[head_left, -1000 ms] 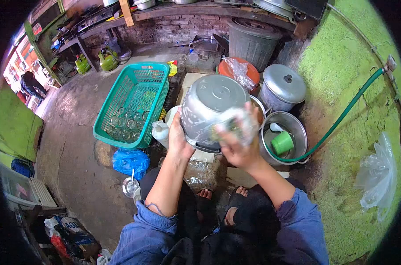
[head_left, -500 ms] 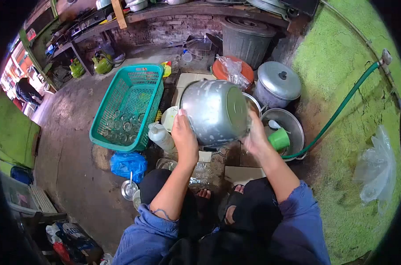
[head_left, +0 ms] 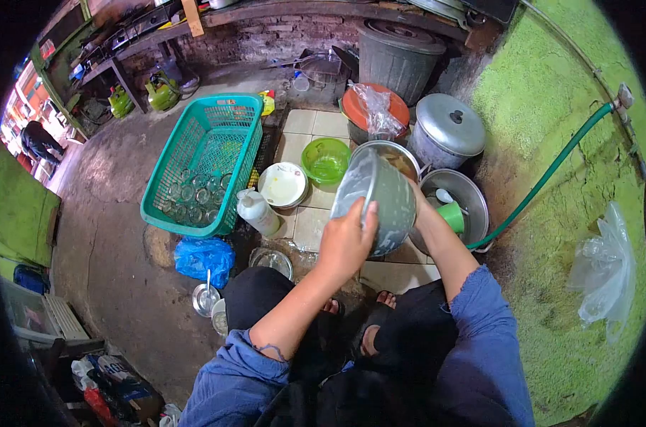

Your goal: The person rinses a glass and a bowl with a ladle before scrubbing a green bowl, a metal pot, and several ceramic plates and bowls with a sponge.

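Left hand (head_left: 348, 245) clamps metal pot (head_left: 394, 206), fingers and thumb pressed on its near-left side! Right hand (head_left: 424, 212) round at pot's opposite side, fingertips hidden, can't tell how firmly they close. Pot tilted between both hands, whitish streaks across it, well right of teal basket (head_left: 249, 158). White bottle (head_left: 259, 215) just beside basket's right side; pale plate (head_left: 282, 183) near, green bowl (head_left: 326, 161) farther right of basket. Glasses (head_left: 195, 201) inside basket.

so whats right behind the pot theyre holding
Part of a second metal pot, brownish inside, shows beyond the held pot; the held pot covers the rest, which cannot be seen.
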Motion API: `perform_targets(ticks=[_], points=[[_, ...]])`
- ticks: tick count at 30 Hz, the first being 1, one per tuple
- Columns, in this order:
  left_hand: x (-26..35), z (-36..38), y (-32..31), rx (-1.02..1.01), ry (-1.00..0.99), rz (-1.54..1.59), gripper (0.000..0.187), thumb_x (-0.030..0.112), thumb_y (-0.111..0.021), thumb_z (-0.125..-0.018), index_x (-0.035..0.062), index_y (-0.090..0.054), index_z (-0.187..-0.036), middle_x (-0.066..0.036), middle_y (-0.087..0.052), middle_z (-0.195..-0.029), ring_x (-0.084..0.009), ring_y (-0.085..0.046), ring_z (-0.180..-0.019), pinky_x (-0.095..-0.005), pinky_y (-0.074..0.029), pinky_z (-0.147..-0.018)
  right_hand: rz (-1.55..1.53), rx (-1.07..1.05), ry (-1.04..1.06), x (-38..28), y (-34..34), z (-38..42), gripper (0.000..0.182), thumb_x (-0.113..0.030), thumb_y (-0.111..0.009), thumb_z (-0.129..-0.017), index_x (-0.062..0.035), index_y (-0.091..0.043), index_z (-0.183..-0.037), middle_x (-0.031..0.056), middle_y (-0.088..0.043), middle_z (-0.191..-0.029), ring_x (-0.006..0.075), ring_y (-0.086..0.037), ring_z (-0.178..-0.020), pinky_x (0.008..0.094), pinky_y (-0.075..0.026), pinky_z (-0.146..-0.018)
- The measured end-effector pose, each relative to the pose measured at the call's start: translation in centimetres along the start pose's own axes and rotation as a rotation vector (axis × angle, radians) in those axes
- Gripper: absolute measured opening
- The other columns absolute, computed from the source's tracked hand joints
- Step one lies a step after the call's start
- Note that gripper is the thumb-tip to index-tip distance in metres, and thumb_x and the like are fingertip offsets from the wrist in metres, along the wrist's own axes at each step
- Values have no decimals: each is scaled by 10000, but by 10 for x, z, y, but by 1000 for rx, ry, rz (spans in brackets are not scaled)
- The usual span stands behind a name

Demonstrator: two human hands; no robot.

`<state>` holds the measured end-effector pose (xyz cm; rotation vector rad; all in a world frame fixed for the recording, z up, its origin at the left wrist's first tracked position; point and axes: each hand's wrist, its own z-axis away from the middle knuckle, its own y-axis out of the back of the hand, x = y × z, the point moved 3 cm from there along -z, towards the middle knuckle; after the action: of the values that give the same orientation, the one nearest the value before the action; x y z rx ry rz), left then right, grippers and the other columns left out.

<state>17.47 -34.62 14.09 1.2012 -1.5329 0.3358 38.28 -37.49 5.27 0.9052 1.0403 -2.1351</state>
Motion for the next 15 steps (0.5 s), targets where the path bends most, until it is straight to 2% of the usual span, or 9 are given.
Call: perform_targets(ticks=[2,3,5,7,9,10,11,13,15], points=[[1,2,-5,-164,-76,-299,256,267,-508,-955,26,-591,-971,-261,-603,-645,-438,-612,-618,-512,-479,-563,145,119,-46,-14,-22,23,361,-372,-517,-930,-90,-629,-1125,69,-671,-1015,179,-649,-907,330,-521,-814],[-3,3,-5,-159,-68,-298,256,267,-508,-955,26,-591,-971,-261,-603,-645,-438,-612,-618,-512,-479,-563,151,116,-52,-7,-20,18,361,-372,-517,-930,-90,-629,-1125,69,-671,-1015,179,-649,-907,330,-521,-814],[-13,4,-4,-90,-52,-362,258,272,-514,-950,23,-580,-946,-255,-603,-638,-427,-613,-594,-508,-491,-558,444,26,366,1,-17,9,334,-335,-517,-942,-89,-624,-1142,67,-650,-1085,194,-621,-1002,341,-487,-892],[-21,-3,-1,-19,-50,-378,241,253,-520,-950,18,-563,-917,-245,-595,-618,-424,-608,-579,-494,-478,-527,364,75,263,1,-52,37,362,-336,-459,-971,-81,-601,-1185,69,-628,-1130,206,-606,-1004,371,-470,-883],[-30,-8,4,202,8,-253,227,232,-523,-950,21,-526,-868,-229,-582,-588,-418,-604,-569,-484,-463,-508,-175,18,-18,13,-70,51,403,-373,-414,-983,-77,-576,-1203,69,-612,-1146,209,-597,-1000,407,-467,-875],[-28,-11,6,222,-39,-262,229,224,-527,-950,31,-494,-831,-218,-567,-560,-413,-594,-540,-486,-443,-486,-178,-62,-91,25,-69,45,432,-388,-358,-994,-81,-545,-1234,72,-611,-1165,221,-596,-1033,460,-461,-901],[-30,-11,6,211,-44,-262,229,224,-527,-950,31,-494,-831,-218,-567,-560,-413,-594,-540,-486,-443,-486,-192,-120,-139,52,-49,23,396,-339,-368,-997,-69,-537,-1232,87,-605,-1184,245,-577,-1115,494,-463,-945],[-36,-12,6,257,-97,-297,231,232,-527,-951,37,-485,-834,-214,-556,-540,-410,-584,-511,-490,-436,-469,-164,-111,-33,54,-61,30,362,-286,-365,-1001,-56,-519,-1234,102,-592,-1192,264,-575,-1105,495,-482,-937],[-43,-16,4,290,-102,-323,238,248,-541,-946,43,-486,-836,-209,-554,-528,-404,-579,-491,-487,-434,-453,-236,-126,-72,54,-59,29,309,-241,-399,-1004,-47,-510,-1217,112,-580,-1181,269,-581,-1080,485,-499,-936]])
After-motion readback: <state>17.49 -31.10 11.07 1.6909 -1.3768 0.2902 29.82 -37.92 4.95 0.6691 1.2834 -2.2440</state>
